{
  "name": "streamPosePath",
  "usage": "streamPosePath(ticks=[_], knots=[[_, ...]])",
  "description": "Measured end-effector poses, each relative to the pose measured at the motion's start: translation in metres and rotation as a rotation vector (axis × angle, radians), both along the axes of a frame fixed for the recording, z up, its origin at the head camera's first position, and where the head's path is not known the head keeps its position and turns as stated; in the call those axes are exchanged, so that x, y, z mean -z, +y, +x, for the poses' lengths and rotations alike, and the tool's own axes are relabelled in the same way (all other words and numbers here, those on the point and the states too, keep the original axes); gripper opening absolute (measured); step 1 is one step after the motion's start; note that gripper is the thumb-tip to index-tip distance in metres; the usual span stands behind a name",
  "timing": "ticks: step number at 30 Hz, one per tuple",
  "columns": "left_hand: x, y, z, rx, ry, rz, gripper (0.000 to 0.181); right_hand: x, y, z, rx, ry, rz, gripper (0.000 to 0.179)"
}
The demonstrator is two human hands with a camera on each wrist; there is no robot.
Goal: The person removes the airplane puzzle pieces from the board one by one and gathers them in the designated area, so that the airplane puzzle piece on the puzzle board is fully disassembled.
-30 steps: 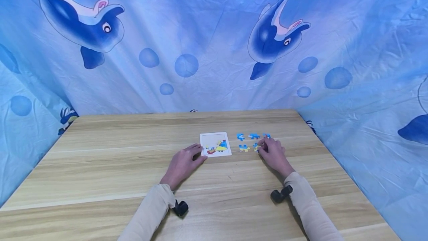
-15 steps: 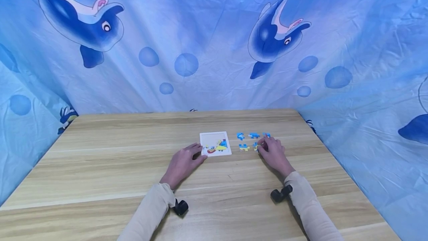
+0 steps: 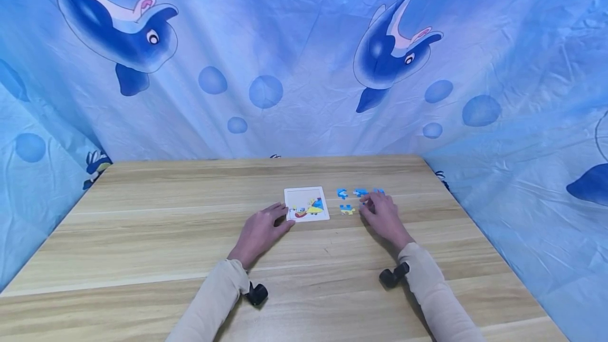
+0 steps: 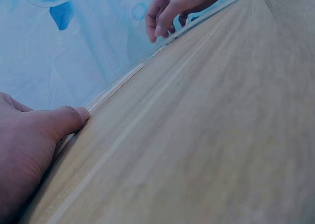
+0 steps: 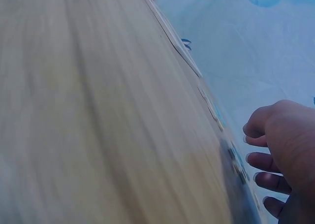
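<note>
A white puzzle board (image 3: 306, 203), with a few coloured pieces fitted along its lower edge, lies on the wooden table (image 3: 190, 247). My left hand (image 3: 263, 228) lies flat beside it, its straight fingers touching the board's lower left corner (image 4: 118, 86). To the right of the board are three blue loose pieces (image 3: 360, 192) in a row, and a blue-and-yellow piece (image 3: 347, 209) nearer me. My right hand (image 3: 382, 215) hovers just right of that piece with its fingers curled (image 5: 285, 135). Thumb and forefinger (image 4: 158, 31) are drawn together as on a small piece, which stays hidden.
A blue dolphin-print cloth (image 3: 304, 67) hangs behind the table and drapes down both sides. The table's far edge (image 3: 266, 159) runs close behind the puzzle. Small black camera mounts sit at both wrists (image 3: 256, 294).
My right hand has shifted a little left and lifted. The yellow piece that showed at its fingertips is no longer seen. The left hand has not moved.
</note>
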State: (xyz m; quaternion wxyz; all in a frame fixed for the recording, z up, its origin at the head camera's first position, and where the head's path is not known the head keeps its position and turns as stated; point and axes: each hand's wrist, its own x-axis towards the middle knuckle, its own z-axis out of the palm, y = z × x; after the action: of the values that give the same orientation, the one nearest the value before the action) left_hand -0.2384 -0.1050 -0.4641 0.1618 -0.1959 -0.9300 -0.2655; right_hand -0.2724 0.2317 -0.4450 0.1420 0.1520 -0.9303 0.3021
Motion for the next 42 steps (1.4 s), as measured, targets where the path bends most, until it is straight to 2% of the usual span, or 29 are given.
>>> streamPosePath(ticks=[11, 20, 42], knots=[[0.000, 0.000, 0.000, -0.003, -0.001, 0.000, 0.046, -0.001, -0.023, -0.005, -0.063, 0.028, 0.009, 0.018], [0.000, 0.000, 0.000, -0.005, -0.003, -0.008, 0.046, 0.000, -0.037, -0.008, -0.094, -0.008, -0.035, 0.018], [0.001, 0.000, -0.001, -0.002, 0.002, -0.001, 0.045, -0.002, -0.071, -0.015, -0.143, -0.038, -0.011, 0.022]])
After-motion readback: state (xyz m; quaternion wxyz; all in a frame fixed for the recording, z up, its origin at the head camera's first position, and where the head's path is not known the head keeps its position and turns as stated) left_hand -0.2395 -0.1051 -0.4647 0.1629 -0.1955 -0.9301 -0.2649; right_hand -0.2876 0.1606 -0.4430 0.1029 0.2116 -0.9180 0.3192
